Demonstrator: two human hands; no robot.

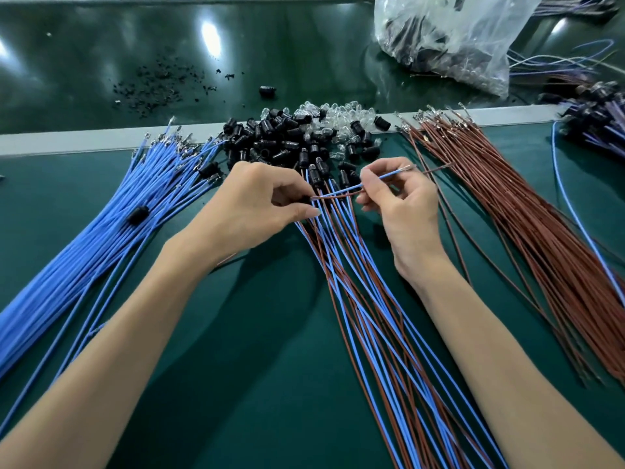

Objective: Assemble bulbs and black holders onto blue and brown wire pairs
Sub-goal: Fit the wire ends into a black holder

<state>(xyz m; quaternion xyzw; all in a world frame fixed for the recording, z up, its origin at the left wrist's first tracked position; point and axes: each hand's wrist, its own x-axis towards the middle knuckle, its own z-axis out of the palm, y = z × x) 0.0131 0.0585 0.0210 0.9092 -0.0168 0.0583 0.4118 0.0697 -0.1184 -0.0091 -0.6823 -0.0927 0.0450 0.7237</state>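
My left hand (260, 204) pinches a black holder (306, 199) with a brown wire (333, 196) running out of it to the right. Between thumb and fingers my right hand (402, 204) pinches a blue wire (385, 176) whose metal tip points up and right, and the brown wire passes under those fingers. Below both hands lies a fan of finished blue and brown pairs (368, 299) with black holders at their far ends. A heap of black holders (280, 137) and clear bulbs (338, 120) sits just beyond the hands.
A thick bundle of loose blue wires (101, 231) lies at the left, loose brown wires (527, 214) at the right. A clear plastic bag (449, 38) stands at the back right, finished assemblies (598, 116) at the far right. Black crumbs (159, 82) dot the belt behind a grey rail (67, 140).
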